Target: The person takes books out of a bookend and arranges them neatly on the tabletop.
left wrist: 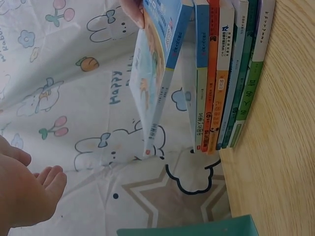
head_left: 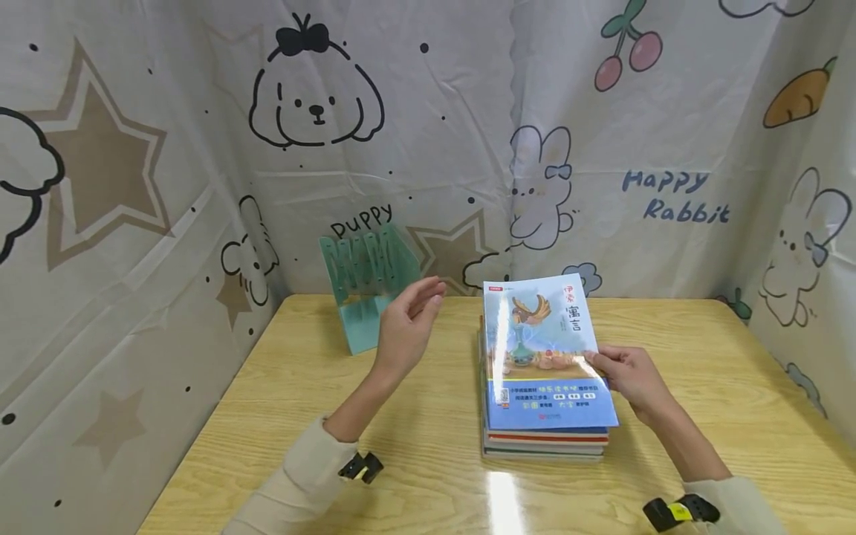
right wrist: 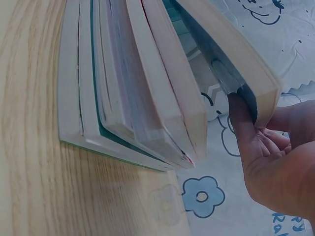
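A light blue book (head_left: 535,405) with a bird on its cover is pinched at its right edge by my right hand (head_left: 638,383). In the right wrist view its pages (right wrist: 236,44) sit between thumb and fingers. The book is lifted at a tilt above a stack of books (head_left: 545,450), with a gap under it in the left wrist view. Several spines (left wrist: 211,73) show there. My left hand (head_left: 406,327) is raised left of the stack, holding nothing, its fingers extended and slightly bent.
A green slotted bookend (head_left: 364,331) stands at the back left of the wooden table (head_left: 287,416), near the left hand. Printed curtains (head_left: 428,171) hang behind the table and on both sides.
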The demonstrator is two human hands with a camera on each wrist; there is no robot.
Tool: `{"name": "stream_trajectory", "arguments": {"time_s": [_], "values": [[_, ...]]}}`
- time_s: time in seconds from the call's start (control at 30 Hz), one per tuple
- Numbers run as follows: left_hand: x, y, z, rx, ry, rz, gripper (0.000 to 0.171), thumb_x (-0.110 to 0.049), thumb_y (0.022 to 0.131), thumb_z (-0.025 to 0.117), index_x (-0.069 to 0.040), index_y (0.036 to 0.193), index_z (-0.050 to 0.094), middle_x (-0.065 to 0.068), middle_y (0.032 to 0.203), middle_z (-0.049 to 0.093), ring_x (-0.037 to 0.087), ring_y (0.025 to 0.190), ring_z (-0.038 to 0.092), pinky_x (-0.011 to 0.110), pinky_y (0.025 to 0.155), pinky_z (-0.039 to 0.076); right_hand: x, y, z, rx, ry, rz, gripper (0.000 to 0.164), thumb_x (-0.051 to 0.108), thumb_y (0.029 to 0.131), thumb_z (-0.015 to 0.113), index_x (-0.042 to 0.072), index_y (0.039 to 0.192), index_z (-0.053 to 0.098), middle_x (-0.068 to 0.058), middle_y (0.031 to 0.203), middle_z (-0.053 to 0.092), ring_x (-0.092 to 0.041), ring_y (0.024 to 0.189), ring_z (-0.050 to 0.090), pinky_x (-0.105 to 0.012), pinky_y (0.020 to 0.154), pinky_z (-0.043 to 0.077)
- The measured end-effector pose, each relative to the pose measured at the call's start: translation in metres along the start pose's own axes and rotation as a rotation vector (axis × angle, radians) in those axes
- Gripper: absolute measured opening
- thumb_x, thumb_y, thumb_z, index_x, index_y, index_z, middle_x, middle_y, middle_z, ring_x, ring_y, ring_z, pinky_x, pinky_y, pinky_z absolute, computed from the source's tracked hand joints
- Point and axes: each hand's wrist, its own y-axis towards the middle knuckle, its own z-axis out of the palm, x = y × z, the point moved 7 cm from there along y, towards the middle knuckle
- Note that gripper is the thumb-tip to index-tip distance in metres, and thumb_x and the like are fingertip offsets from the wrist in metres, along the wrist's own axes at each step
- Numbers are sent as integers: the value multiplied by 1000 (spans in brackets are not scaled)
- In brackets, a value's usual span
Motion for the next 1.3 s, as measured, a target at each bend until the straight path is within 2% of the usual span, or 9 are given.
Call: {"name": "stream_trajectory", "arguments": {"time_s": [0.17, 0.37, 0.57, 1.0, 1.3], "values": [[1, -2, -2, -4, 5, -5, 33, -20, 95, 53, -7, 125, 55, 5, 116, 61, 13, 106, 57, 26, 88, 45, -7, 1, 1, 6, -2, 67, 48, 23, 95, 53, -14, 124, 48, -16, 101, 65, -15, 79, 64, -31, 68, 53], [2, -2, -3, -7, 6, -8, 32, -20, 95, 53, -7, 124, 55, 5, 116, 61, 12, 105, 57, 26, 88, 45, -14, 4, 3, 15, 0, 116, 48, 22, 96, 50, -15, 127, 44, -24, 110, 60, -17, 83, 65, -31, 71, 53], [4, -3, -3, 2, -7, -31, 33, -22, 94, 54, -8, 124, 55, 4, 116, 61, 13, 105, 57, 25, 87, 45, -20, 6, 5, 23, 0, 134, 48, 21, 96, 49, -15, 127, 43, -26, 113, 58, -16, 85, 64, -31, 72, 53], [6, -5, -5, 0, -8, -25, 33, -19, 94, 54, -7, 125, 54, 3, 116, 61, 11, 105, 57, 25, 88, 45, -23, 8, 7, 22, -13, 154, 52, 25, 95, 52, -15, 127, 44, -24, 112, 59, -16, 84, 64, -32, 71, 53], [-10, -4, -7, 6, 10, -26, 33, -13, 95, 52, 0, 125, 53, 10, 116, 60, 18, 107, 57, 28, 89, 45, -26, 10, 2, 16, -115, 220, 60, 35, 90, 57, -13, 124, 48, -14, 99, 65, -17, 77, 65, -32, 67, 54]]}}
